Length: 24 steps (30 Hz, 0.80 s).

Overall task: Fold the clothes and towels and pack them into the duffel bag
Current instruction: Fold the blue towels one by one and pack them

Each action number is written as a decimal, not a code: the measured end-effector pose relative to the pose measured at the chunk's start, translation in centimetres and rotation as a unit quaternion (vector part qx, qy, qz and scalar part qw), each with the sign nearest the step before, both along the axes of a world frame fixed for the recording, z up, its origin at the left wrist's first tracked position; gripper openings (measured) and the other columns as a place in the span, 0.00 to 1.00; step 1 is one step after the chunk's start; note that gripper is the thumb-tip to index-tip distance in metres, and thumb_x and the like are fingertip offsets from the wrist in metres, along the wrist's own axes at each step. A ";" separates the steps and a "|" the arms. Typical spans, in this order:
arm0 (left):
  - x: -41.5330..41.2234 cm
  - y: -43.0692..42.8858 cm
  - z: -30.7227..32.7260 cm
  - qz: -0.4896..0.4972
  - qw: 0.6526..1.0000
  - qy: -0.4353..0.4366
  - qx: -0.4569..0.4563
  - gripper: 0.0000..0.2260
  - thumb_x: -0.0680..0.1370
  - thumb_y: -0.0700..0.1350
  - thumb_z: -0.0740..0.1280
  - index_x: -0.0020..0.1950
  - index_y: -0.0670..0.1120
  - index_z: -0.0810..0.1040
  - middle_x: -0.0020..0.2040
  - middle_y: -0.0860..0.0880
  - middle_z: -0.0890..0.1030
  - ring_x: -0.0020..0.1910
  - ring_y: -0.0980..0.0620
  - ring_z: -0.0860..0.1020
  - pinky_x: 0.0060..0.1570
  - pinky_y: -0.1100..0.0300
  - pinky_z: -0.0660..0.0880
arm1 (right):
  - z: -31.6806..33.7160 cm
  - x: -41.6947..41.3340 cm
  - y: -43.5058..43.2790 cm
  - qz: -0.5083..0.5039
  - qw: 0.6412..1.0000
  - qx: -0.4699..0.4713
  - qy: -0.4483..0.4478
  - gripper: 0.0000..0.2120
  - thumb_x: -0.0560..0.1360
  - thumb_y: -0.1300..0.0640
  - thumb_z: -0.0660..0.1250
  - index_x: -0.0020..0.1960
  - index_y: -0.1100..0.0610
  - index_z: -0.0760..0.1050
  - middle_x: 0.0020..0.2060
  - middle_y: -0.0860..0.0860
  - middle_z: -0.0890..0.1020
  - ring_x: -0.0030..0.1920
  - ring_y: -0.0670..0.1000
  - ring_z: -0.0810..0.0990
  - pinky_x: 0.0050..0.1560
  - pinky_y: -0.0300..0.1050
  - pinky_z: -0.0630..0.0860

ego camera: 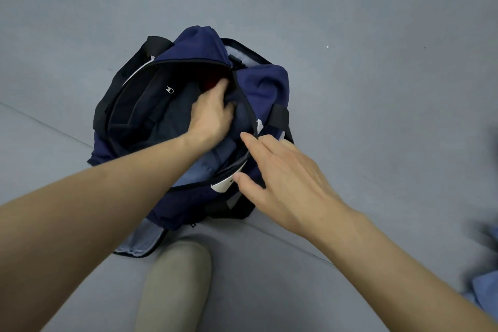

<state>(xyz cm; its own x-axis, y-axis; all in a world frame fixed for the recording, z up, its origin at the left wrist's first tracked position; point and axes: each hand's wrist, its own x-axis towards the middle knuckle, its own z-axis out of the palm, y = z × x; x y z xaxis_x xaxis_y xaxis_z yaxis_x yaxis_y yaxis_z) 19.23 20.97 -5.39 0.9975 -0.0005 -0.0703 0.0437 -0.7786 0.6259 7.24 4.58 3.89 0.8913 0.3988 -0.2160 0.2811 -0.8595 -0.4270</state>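
Note:
A navy duffel bag (266, 86) with black straps sits open on the grey floor in the middle of the head view. Dark folded clothes (151, 118) fill its inside, with a blue-grey garment (199, 170) on top near the front. My left hand (213, 113) reaches into the opening and presses down on the clothes, its fingertips tucked under the far fabric. My right hand (285, 178) hovers at the bag's right rim with fingers straight, thumb near a white patch (223, 186) on the bag's side.
A grey floor (377, 35) surrounds the bag. My knee in beige trousers (175, 277) is at the bottom centre. Blue cloth (485, 291) lies at the right edge, blurred.

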 end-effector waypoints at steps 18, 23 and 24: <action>-2.3 -4.8 8.6 0.016 0.984 -0.148 -0.103 0.21 0.77 0.35 0.55 0.64 0.52 0.77 0.60 0.54 0.78 0.60 0.53 0.77 0.63 0.54 0.73 | -2.8 -4.4 -18.7 -0.107 0.985 -0.051 0.125 0.36 0.81 0.40 0.59 0.80 0.38 0.41 0.76 0.42 0.61 0.67 0.49 0.74 0.65 0.42 0.68; -4.5 -13.9 8.1 -0.197 0.975 -0.081 -0.059 0.20 0.81 0.41 0.62 0.72 0.56 0.73 0.62 0.53 0.77 0.58 0.50 0.75 0.62 0.53 0.71 | -3.9 -11.8 -32.4 -0.276 0.947 -0.097 0.135 0.35 0.79 0.40 0.62 0.80 0.42 0.52 0.76 0.47 0.67 0.71 0.50 0.70 0.69 0.44 0.66; -5.4 -16.0 7.4 -0.251 0.965 -0.051 -0.046 0.21 0.82 0.44 0.63 0.75 0.57 0.70 0.67 0.53 0.76 0.63 0.50 0.74 0.64 0.57 0.68 | -4.3 -13.5 -34.4 -0.307 0.938 -0.092 0.131 0.34 0.78 0.38 0.61 0.80 0.43 0.53 0.75 0.46 0.68 0.71 0.50 0.71 0.70 0.46 0.67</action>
